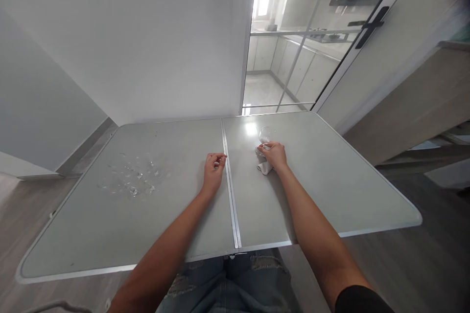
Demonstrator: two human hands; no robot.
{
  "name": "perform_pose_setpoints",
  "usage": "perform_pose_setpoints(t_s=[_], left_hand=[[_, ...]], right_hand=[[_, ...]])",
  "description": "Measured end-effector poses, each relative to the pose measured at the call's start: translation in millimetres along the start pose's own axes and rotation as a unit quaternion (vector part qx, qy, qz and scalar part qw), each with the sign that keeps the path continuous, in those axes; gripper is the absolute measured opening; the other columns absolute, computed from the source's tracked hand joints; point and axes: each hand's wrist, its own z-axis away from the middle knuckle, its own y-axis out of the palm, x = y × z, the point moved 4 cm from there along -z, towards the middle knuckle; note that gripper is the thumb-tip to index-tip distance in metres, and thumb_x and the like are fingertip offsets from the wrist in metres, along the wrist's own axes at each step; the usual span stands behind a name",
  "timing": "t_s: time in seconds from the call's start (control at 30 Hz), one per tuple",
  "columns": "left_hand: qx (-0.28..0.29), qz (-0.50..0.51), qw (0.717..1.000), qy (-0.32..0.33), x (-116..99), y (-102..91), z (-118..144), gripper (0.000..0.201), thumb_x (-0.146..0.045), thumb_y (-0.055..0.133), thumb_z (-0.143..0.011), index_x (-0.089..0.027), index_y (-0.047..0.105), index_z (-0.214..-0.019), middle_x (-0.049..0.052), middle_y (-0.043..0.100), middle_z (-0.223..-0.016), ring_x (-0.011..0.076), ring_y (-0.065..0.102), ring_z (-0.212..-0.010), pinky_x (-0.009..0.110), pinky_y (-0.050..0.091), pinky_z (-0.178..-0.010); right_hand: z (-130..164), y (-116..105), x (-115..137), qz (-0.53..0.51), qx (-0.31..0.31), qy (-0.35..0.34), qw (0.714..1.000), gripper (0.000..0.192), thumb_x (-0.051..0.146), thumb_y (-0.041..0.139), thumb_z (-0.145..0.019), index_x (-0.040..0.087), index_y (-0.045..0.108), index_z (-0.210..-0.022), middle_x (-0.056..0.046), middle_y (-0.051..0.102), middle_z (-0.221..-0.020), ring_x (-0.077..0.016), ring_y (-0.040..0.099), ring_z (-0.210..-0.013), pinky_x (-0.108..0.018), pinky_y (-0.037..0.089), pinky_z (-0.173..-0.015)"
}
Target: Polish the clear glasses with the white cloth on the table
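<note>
**Holding a glass and cloth at the bench's far side**

Gripping notes, head view. Right hand [273, 154] lies on the right half of the bench [330, 195], toward its far edge. Its fingers [265, 147] are curled together around the base of a clear glass [266, 134], which stands upright on the bench just beyond the hand. A small grey cloth [264, 167] is bunched under the same hand, touching the bench and sticking out on the hand's left side. Whether the cloth also touches the glass cannot be told.

Left hand [213, 166] rests on the left half, right beside the metal seam [230, 190] that runs down the middle of the bench. Fingers are curled in loosely, thumb tip near forefinger; nothing visible between them. The two hands are near each other, with the seam between.

Spill [132, 178]: a patch of clear droplets and puddles on the left half, well apart from both hands.

Beyond the bench: a white wall [147, 34], and to the right a glass door [330, 39] with a black handle [369, 27]. Knees in torn jeans [235, 279] show below the near edge.
</note>
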Motion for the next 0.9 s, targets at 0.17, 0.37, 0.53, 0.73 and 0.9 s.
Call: perform_pose_setpoints(t_s=[0.17, 0.37, 0.53, 0.73, 0.9], left_hand=[[0.000, -0.002, 1.000, -0.003, 2.5, -0.5, -1.1, 0.029, -0.046, 0.055, -0.095, -0.022, 0.071, -0.097, 0.006, 0.056, -0.104, 0.0171, 0.057, -0.090, 0.029, 0.044, -0.075], [-0.005, -0.023, 1.000, 0.012, -0.4, -2.2, 1.2, 0.032, -0.047, 0.051, -0.097, -0.022, 0.070, -0.090, 0.005, 0.058, -0.096, 0.0168, 0.055, -0.083, 0.029, 0.042, -0.071], [0.010, -0.059, 0.998, -0.003, -9.7, -13.3, 2.7, 0.038, -0.048, 0.047, -0.098, -0.022, 0.067, -0.079, -0.002, 0.045, -0.060, 0.0132, 0.039, -0.054, 0.028, 0.031, -0.056], [0.047, -0.067, 0.995, -0.059, -15.2, -39.9, 21.4, 0.041, -0.052, 0.052, -0.092, -0.020, 0.065, -0.069, 0.000, 0.056, -0.060, 0.0142, 0.051, -0.055, 0.026, 0.037, -0.054], [-0.076, -0.189, 0.975, -0.088, -7.4, -102.7, 70.5, 0.034, -0.048, 0.055, -0.091, -0.021, 0.064, -0.072, -0.001, 0.057, -0.062, 0.0157, 0.053, -0.061, 0.027, 0.039, -0.059]], right_hand=[[-1.1, -2.3, 0.8, 0.057, -0.024, -0.005, 0.998, 0.031, 0.046, 0.064, -0.080, 0.021, 0.078, -0.090, -0.011, 0.076, -0.097, -0.0235, 0.068, -0.086, -0.030, 0.048, -0.073], [2.8, -11.2, 7.8, 0.066, -0.010, 0.013, 0.998, 0.038, 0.049, 0.070, -0.076, 0.021, 0.074, -0.100, -0.012, 0.071, -0.106, -0.0242, 0.066, -0.090, -0.031, 0.048, -0.077], [13.8, -51.0, 7.6, 0.057, 0.071, 0.060, 0.994, 0.067, 0.057, 0.087, -0.051, 0.018, 0.068, -0.102, -0.015, 0.068, -0.104, -0.0270, 0.063, -0.086, -0.032, 0.046, -0.069], [52.5, -50.5, 44.9, -0.150, 0.477, -0.074, 0.863, 0.034, 0.052, 0.079, -0.071, 0.020, 0.067, -0.070, 0.000, 0.061, -0.066, -0.0149, 0.053, -0.060, -0.026, 0.039, -0.056], [66.1, -18.3, 79.8, -0.248, 0.449, -0.127, 0.849, 0.047, 0.058, 0.068, -0.081, 0.019, 0.055, -0.058, 0.005, 0.046, -0.056, -0.0087, 0.038, -0.052, -0.024, 0.032, -0.051]])
